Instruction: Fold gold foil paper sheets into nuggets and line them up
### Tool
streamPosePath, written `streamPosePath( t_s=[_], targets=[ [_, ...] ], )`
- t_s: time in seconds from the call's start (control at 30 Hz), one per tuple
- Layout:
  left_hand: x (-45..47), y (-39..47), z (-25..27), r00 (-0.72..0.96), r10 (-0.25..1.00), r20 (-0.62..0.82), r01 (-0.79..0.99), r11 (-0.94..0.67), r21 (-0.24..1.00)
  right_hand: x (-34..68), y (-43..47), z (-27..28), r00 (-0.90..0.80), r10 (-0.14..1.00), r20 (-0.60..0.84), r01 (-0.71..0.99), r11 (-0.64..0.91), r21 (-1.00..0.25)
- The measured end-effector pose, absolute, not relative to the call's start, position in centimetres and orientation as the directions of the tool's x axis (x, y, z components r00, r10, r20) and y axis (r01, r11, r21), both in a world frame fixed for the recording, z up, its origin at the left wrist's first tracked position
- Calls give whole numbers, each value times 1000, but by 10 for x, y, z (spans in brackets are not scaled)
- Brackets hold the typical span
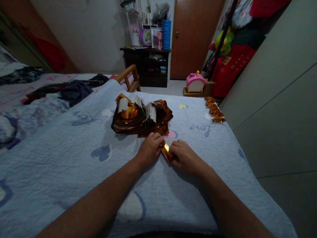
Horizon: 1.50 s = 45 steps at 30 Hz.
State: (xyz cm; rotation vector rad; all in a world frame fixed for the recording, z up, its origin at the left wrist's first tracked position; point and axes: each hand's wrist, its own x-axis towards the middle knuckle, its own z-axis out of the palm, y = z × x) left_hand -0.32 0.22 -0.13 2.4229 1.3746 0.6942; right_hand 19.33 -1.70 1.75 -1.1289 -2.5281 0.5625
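Between my hands, low over the bedspread, is a strip of gold foil paper (165, 150), folded or rolled into a narrow shape. My left hand (151, 147) grips its upper left end with curled fingers. On its lower right end my right hand (184, 154) is closed, fingertips pressed to the foil. Just beyond my left hand lies a loose, curling stack of gold foil paper sheets (128, 127), some showing pale backs. Several folded gold foil pieces (215, 110) sit in a row near the bed's far right edge.
A light blue patterned bedspread (111, 185) covers the surface under my hands. Dark clothes (76, 91) lie to the left. Past the far edge stand a wooden chair (131, 77), a dark cabinet (146, 67) and a pink toy (195, 81). A pale panel (277, 92) rises at right.
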Motion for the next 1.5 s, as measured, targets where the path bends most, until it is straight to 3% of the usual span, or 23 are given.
streamPosePath(
  t_s=[0.2, 0.47, 0.9, 1.13, 1.37, 1.5],
  targets=[
    [-7, 2, 0, 428, 869, 249, 721, -495, 485, 195, -20, 19, -670, 735, 99, 615, 625, -480],
    [-10, 4, 1, 356, 886, 296, 730, -462, 505, 196, -16, 20, -587, 794, 159, 692, 594, -410],
    [-16, -1, 6, 504, 838, 209, 736, -543, 403, 199, -19, 18, -609, 791, 59, 724, 585, -365],
    [-15, -9, 16, 729, 671, 137, 509, -665, 546, 202, -19, 19, -622, 782, 48, 715, 592, -371],
    [-16, -10, 18, 720, 688, 91, 514, -616, 597, 213, -15, 20, -510, 860, 12, 812, 486, -324],
    [-14, -11, 21, 706, 701, 101, 510, -601, 615, 215, -15, 19, -468, 884, 12, 821, 439, -365]
  ],
)
